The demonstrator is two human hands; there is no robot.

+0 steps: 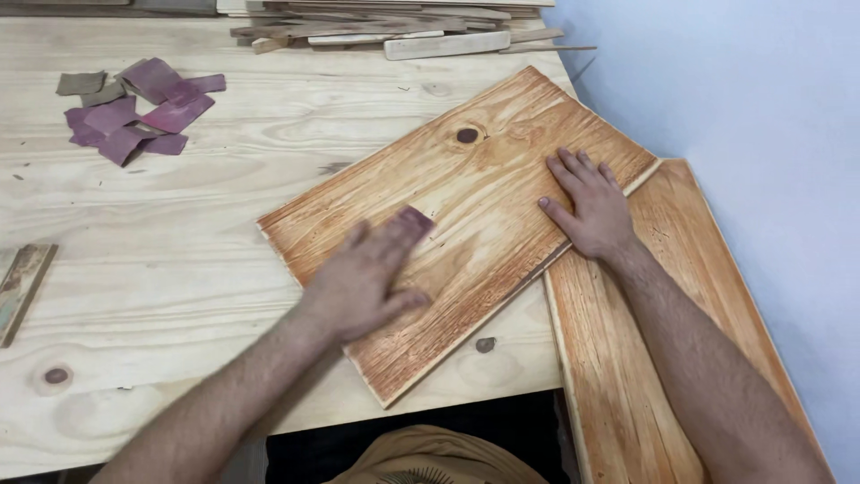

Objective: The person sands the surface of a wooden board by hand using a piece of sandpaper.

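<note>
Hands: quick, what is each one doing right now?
Left hand: blurred, pressing a purple sandpaper piece flat on the orange-stained wooden board.
Right hand: open, flat on the same board, holding nothing.

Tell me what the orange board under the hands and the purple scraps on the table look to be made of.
Orange board: wood, seemingly stained, going by its raised grain and dark knot. Purple scraps: probably sandpaper, thin, matte and curled; a similar piece sits under the left hand.
</note>
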